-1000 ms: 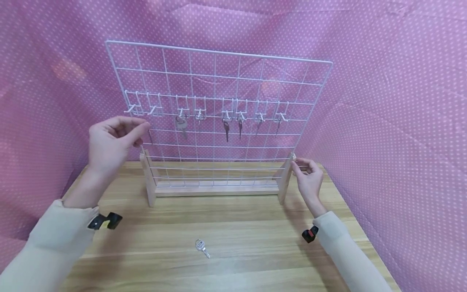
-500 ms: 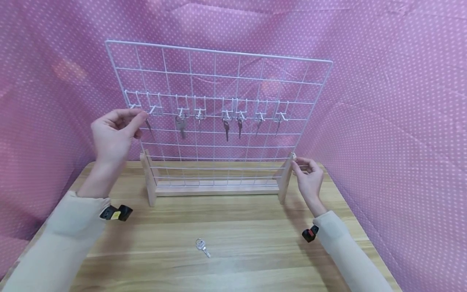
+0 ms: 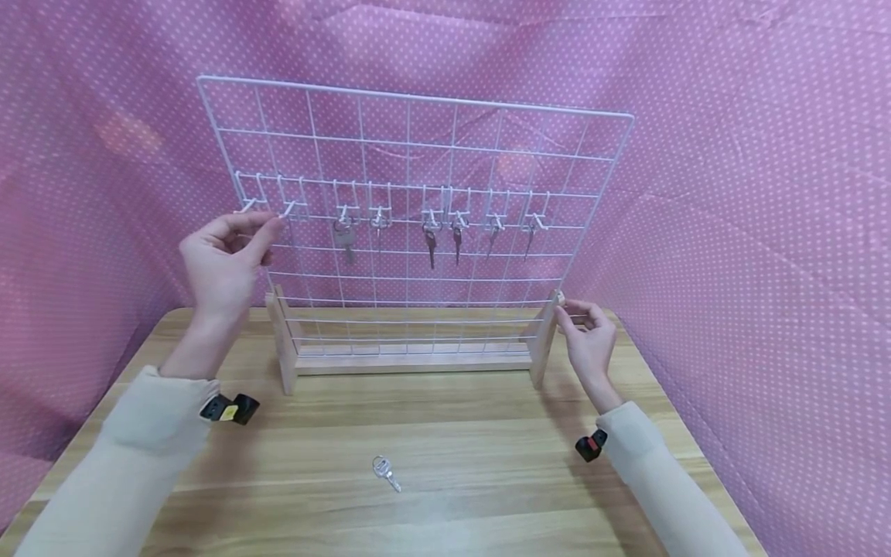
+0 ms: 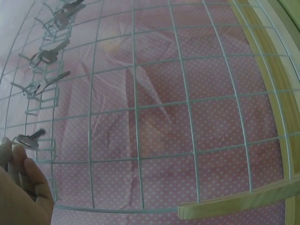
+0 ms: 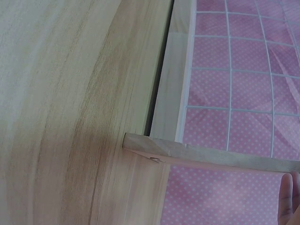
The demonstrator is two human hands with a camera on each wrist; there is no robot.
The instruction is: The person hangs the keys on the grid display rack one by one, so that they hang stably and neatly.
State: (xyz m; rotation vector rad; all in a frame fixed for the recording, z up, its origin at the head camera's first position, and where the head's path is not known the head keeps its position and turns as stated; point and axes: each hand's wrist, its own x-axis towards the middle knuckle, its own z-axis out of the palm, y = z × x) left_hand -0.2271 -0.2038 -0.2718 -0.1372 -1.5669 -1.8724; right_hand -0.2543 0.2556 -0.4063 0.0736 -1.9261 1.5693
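My left hand (image 3: 226,251) pinches a key by its ring at the second white hook (image 3: 292,209) from the left. In the left wrist view that key (image 4: 29,140) sticks out past my fingertips, beside the hook's wire; whether the ring is around the prong I cannot tell. My right hand (image 3: 590,340) holds the top of the wooden right upright (image 3: 546,344) of the stand. Between the uprights leans the white wire grid (image 3: 431,267). Other keys, such as a dark key (image 3: 431,246) and a silver key (image 3: 344,238), hang from hooks to the right.
A loose silver key (image 3: 386,473) with a ring lies on the wooden table (image 3: 306,441) in front of the stand. The leftmost hook (image 3: 250,204) is just above my left hand. Pink dotted cloth (image 3: 752,255) surrounds the table at the back and sides.
My left hand has risen and moved right with the key, from below the hooks to the second hook. The right hand stays at the upright.
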